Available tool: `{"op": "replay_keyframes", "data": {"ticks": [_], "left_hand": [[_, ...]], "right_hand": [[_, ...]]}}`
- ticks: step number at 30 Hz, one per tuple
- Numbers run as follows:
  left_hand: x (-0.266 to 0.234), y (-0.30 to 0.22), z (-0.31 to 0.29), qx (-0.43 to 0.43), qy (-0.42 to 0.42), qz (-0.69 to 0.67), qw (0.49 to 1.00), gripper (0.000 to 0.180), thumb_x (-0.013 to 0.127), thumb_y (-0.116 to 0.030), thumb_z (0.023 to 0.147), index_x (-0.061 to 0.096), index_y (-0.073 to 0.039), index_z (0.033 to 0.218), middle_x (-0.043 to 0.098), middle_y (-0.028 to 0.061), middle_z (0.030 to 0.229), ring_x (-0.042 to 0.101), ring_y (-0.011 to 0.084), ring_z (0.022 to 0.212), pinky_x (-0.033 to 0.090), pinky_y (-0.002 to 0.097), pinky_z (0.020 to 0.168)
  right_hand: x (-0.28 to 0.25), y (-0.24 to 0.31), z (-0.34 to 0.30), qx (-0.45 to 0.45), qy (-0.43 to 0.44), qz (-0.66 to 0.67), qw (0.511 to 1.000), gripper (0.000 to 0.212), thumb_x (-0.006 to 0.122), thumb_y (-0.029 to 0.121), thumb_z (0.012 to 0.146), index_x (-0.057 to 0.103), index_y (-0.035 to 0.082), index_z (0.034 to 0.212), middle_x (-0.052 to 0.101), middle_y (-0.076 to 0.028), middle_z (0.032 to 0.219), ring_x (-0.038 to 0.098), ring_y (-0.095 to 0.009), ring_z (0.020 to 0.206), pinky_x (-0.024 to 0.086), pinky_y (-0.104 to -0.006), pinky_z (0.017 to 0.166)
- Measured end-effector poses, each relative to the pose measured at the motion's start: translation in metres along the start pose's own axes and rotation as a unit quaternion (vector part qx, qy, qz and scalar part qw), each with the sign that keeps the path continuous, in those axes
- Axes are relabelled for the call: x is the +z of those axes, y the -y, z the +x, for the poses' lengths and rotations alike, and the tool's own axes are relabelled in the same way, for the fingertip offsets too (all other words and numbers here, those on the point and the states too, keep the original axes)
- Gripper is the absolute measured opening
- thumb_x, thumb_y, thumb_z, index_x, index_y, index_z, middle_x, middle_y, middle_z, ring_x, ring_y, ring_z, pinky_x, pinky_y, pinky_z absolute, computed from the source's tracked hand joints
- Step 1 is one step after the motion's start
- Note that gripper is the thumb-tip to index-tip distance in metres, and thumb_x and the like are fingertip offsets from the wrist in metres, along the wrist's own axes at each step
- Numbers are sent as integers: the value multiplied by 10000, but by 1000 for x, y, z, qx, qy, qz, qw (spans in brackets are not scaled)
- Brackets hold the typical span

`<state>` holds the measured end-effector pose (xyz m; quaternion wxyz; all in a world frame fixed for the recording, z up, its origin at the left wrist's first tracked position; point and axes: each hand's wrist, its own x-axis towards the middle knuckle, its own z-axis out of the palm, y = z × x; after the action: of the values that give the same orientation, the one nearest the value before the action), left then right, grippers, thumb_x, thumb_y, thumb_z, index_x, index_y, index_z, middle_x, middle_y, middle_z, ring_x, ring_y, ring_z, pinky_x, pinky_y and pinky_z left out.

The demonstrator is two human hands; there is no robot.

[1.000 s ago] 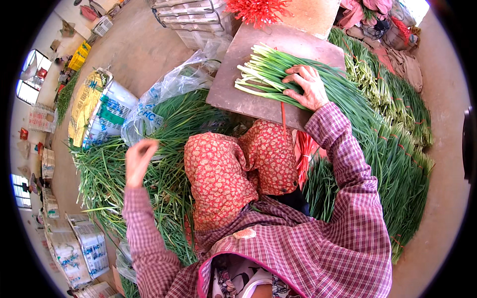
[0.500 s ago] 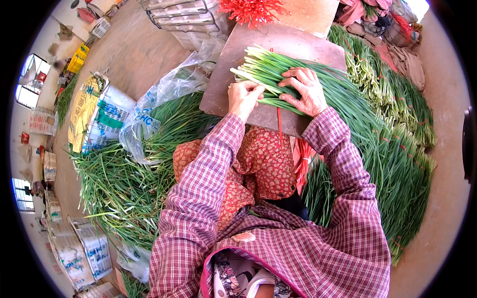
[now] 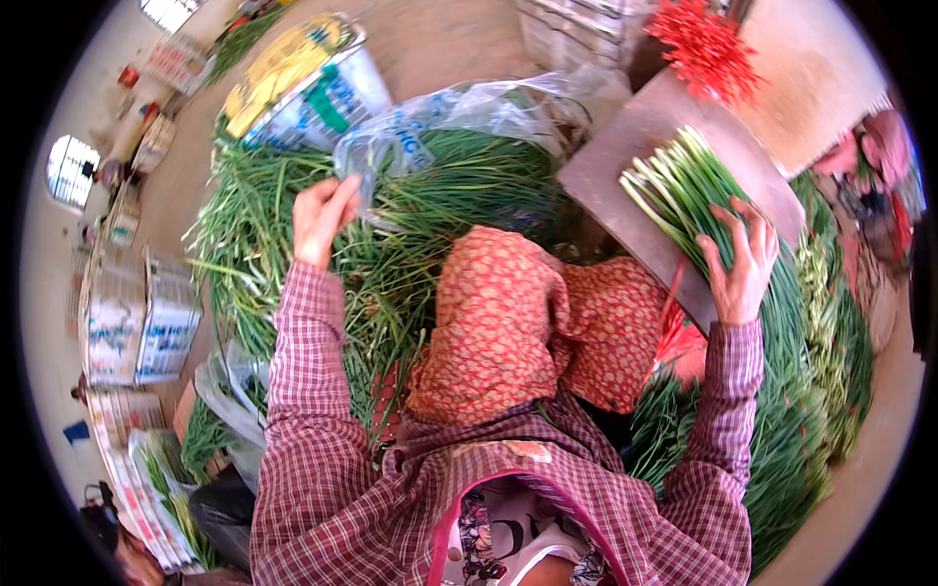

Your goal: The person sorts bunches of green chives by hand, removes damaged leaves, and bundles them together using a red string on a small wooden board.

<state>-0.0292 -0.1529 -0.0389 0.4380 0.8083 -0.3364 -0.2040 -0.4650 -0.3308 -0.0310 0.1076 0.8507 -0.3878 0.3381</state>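
Observation:
On a brown board at the upper right lies a bunch of garlic chives, pale stem ends toward the far side and green leaves trailing off the near right edge. My right hand curls over the bunch, thumb on one side and fingers on the other. Away to the left, my left hand hovers over a heap of loose chives, beside a clear plastic bag. Its thumb and fingers are drawn together; whatever is between them, if anything, is too small and blurred to make out.
Red ties lie in a cluster beyond the board, with more red strips below its near edge. Tied bunches line the right side. A white crate with yellow cloth stands far left; further crates stand along the left.
My left hand has left the bunch and swung left over the loose heap. My right hand stays on the bunch. The view has turned leftward, so the board now appears further right.

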Motion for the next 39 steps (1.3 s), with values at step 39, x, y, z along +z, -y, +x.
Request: {"op": "replay_keyframes", "data": {"ticks": [39], "left_hand": [[175, 208, 50, -330, -117, -423, 836, 821, 685, -258, 727, 197, 47, 1312, 289, 164, 1308, 343, 259, 1180, 332, 378, 938]], "right_hand": [[427, 262, 30, -129, 407, 156, 891, 715, 764, 459, 531, 532, 101, 1105, 475, -92, 1015, 453, -261, 996, 338, -388, 877]]}}
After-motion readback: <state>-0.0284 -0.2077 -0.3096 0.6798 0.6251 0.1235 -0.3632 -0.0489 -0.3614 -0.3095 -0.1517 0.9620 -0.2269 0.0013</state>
